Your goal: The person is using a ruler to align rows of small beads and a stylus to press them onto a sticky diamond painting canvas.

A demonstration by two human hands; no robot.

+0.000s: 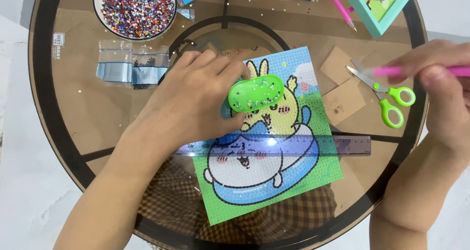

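- Overhead, a round glass table (73, 132) is spreading beneath both hands, brown paper showing under its top.
- Between the hands, a cartoon diamond-painting canvas (267, 181) is lying flat, a clear ruler (342, 146) resting across it just below the left hand.
- Above the left hand, a bowl of mixed coloured beads (137, 10) is sitting near small bead packets (132, 69); a teal-framed picture (379, 5) is lying above the right hand.
- Left hand (188, 103) is curling loosely, fingertips gripping a green oval bead tray (256, 93) over the canvas.
- Right hand (440, 93) is pinching a pink applicator pen (391, 71), blurred, beside green-handled scissors (389, 96) and cardboard scraps (342, 101).
- Judging by this, the bead-placing stage is under way, with the tray being steadied; the next move seems to call for bringing the pen tip down to the tray's small beads, then pressing one squarely onto a canvas dot.
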